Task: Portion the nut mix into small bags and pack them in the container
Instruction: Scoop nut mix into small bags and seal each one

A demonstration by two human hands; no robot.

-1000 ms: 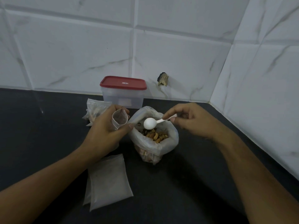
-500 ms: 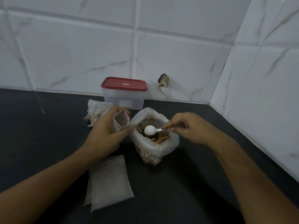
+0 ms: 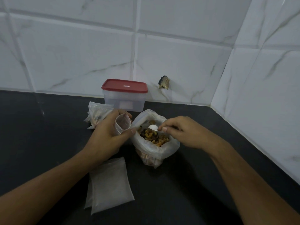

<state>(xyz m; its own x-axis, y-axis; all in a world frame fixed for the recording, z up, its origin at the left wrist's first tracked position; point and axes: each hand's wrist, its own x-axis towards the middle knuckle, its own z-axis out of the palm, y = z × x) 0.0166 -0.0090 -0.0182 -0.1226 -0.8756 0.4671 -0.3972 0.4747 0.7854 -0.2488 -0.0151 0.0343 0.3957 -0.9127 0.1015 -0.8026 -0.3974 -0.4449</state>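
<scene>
While left grip (image 3: 105,138) holds bag (image 3: 122,124), right grip (image 3: 183,133) pinches spoon (image 3: 153,127), black counter (image 3: 48,127), white tiles (image 3: 81,54)

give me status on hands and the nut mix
Left hand holds small bag open. Right hand holds spoon in nut mix bag. Container lid on. Nothing blocking.

Surface (image 3: 48,127): plain matte black. Wall tiles (image 3: 73,54), top of frame: white, thin grey marble veins, grey joints. Container (image 3: 125,101), centre: clear frosted body, red lid (image 3: 124,86) with a tiny white label. Chip in the wall (image 3: 164,82), right of the lid: black and tan. Big bag (image 3: 155,150), centre: milky translucent. Nut mix (image 3: 154,138) inside: golden-brown, orange, some dark bits. Spoon (image 3: 153,127) on it: plain white. Small bag (image 3: 122,125), just left: clear, colourless. Filled bag (image 3: 97,113), further left: clear, brownish contents. Flat bags (image 3: 110,184), lower centre: cloudy white, faintly speckled.
</scene>
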